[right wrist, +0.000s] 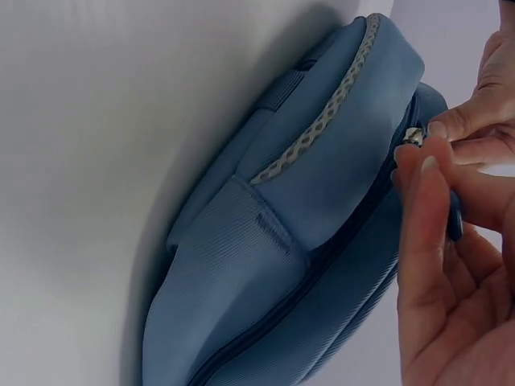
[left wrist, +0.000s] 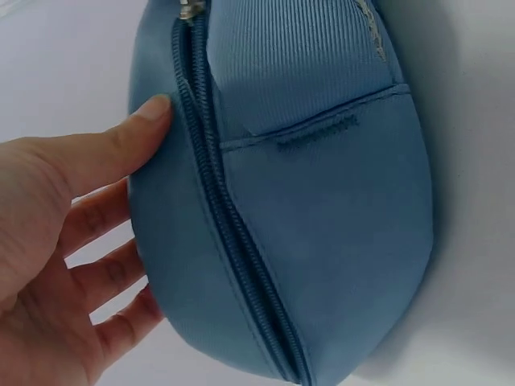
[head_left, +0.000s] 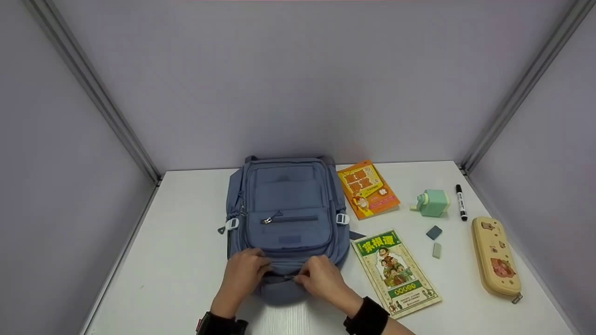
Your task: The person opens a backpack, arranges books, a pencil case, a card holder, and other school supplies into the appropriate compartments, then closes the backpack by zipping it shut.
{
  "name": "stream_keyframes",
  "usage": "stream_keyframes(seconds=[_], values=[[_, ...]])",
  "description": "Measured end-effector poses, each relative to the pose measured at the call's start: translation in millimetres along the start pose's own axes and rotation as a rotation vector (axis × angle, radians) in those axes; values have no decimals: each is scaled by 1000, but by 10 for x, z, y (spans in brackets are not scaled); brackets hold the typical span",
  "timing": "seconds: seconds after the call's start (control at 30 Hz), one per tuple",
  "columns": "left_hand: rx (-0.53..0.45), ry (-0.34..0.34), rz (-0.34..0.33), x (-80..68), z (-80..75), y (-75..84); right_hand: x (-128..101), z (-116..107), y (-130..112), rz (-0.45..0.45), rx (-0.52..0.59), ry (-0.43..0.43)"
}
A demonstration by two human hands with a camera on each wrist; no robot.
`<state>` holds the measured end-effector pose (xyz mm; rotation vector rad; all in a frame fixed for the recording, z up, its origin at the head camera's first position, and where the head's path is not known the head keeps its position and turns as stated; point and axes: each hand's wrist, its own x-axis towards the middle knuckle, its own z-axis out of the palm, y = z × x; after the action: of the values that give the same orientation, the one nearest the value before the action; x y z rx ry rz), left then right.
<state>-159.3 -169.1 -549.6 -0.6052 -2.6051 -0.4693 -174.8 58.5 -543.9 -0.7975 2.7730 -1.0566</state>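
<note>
Backpack flat on worktop, main zip shut along visible stretch. Right hand pinches zip pull at near end. Left hand steadies side, fingers relaxed. Books, pencil case outside; opening barely begun.

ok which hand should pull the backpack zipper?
Right hand: it already pinches the zipper pull. The left hand only steadies the backpack beside the zipper.

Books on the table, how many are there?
2. The orange book lies just right of the blue backpack; the green-titled book lies nearer, right of the right hand. Any inside the backpack would be hidden.
</note>
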Motion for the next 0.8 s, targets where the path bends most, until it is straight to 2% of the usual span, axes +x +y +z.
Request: stream_keyframes(seconds=[0.1, 0.33, 0.53, 0.67, 0.8], values=[[-7, 46, -7, -4, -3, -2, -12, -61, 57, -16, -25, 28], [8, 92, -15, -7, -38, -9, -60, -239, 246, 21, -96, 48], [15, 99, -14, -13, -57, -18, -107, -389, 427, 63, -105, 55], [-10, 36, -35, -20, -51, -7, -122, -419, 488, 63, -100, 27], [-77, -106, -53, -20, -33, 36, -112, -372, 505, 51, -78, -14]])
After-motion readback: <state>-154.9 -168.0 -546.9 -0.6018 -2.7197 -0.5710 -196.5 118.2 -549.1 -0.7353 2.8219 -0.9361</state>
